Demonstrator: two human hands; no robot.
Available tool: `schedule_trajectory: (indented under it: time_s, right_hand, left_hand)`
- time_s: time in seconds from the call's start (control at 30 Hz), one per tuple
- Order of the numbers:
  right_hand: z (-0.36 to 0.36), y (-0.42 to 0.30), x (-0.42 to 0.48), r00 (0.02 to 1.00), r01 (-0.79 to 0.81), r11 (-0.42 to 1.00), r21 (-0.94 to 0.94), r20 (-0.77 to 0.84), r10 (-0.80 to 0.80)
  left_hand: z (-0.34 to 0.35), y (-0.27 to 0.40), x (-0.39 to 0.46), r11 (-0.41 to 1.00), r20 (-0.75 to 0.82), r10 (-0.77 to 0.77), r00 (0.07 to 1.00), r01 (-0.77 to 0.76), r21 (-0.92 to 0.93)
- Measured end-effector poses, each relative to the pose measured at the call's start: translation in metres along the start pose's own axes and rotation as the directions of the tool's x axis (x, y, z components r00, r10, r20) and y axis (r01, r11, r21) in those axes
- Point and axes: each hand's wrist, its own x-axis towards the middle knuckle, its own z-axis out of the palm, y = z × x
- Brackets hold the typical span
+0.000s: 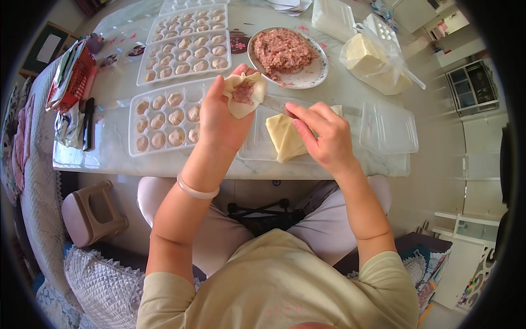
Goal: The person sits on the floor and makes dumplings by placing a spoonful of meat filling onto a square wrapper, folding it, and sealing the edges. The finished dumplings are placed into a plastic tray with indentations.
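Note:
My left hand [228, 115] cups a dumpling wrapper [248, 107] with a patch of meat filling on it. A flat blade or stick [276, 103], its tip at the wrapper's right edge, is pinched in my right hand [324, 133]. Beneath my right hand lies a stack of wrappers [287, 137] on a clear plastic tray [252, 144]. Behind both hands, a white patterned plate [316, 76] bears a mound of ground meat [283, 51]. The nearest compartment tray [164, 151], partly hidden by my left hand, holds filled dumplings [176, 117], one per filled compartment.
More dumpling trays [183, 57] stand at the back left. A bag of wrappers [370, 61], stacked plastic containers [333, 18] and a clear lid [388, 128] are on the right. A red basket [78, 78] and a black-handled object [88, 123] lie at the left; a plastic stool [94, 214] stands below.

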Motion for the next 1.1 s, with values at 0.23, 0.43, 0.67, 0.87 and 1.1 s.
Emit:
schedule_trajectory:
  time_s: [0.23, 0.43, 0.67, 0.87, 1.1]
  right_hand:
    - [-0.001, -0.003, -0.002, 1.000, 0.004, 0.998, -0.063, 0.018, -0.003]
    - [-0.007, -0.009, -0.001, 0.996, -0.060, 0.998, -0.034, 0.057, 0.062]
    - [-0.005, -0.014, -0.003, 0.996, -0.029, 0.997, 0.073, 0.083, 0.023]
    - [-0.003, -0.014, -0.002, 0.997, -0.048, 0.997, 0.054, 0.065, 0.044]
    - [0.000, -0.015, -0.001, 0.995, -0.078, 0.996, 0.041, 0.059, 0.075]
  left_hand:
    - [-0.007, -0.014, 0.001, 0.989, -0.056, 0.009, 0.998, 0.000, 0.148]
    - [-0.009, -0.013, 0.001, 0.987, -0.073, 0.020, 0.997, -0.008, 0.161]
    - [-0.005, -0.011, 0.001, 0.984, -0.037, 0.033, 0.999, -0.026, 0.174]
    - [-0.009, -0.015, 0.002, 0.988, -0.038, 0.053, 0.998, -0.047, 0.148]
    - [-0.022, -0.027, 0.006, 0.989, 0.060, 0.051, 0.997, -0.059, 0.133]
